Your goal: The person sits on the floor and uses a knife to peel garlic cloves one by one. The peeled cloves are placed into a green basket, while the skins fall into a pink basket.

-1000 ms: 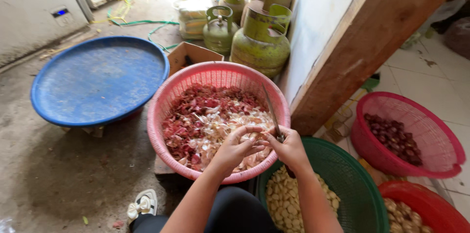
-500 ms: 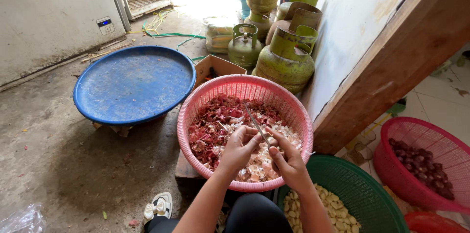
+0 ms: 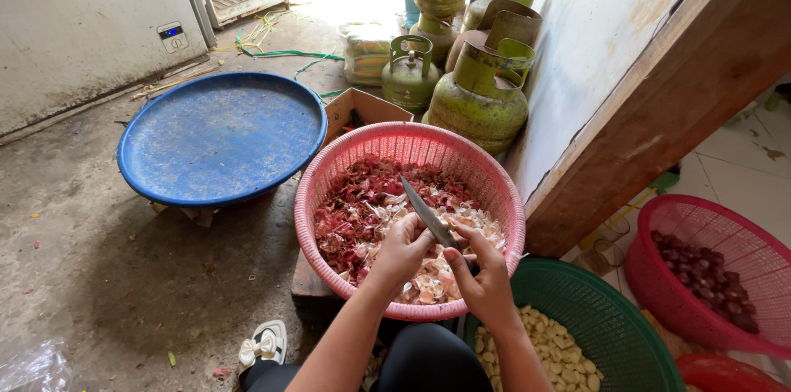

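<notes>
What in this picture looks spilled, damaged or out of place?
Little does: a few loose scraps lie on the stained concrete floor. The red and white peelings sit inside the pink plastic basket, and the knife stays over it.

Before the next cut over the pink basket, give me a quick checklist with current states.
1. Knife gripped in right hand: ok.
2. Blade pointing away from the body: ok.
3. Left hand fingers clear of the edge: cannot tell, the hand sits right against the blade.
4. Piece held in left hand: cannot tell, hidden by the fingers.
5. Pink basket under both hands to catch peels: ok.
6. Green basket of peeled cloves beside the right hand: ok.
</notes>
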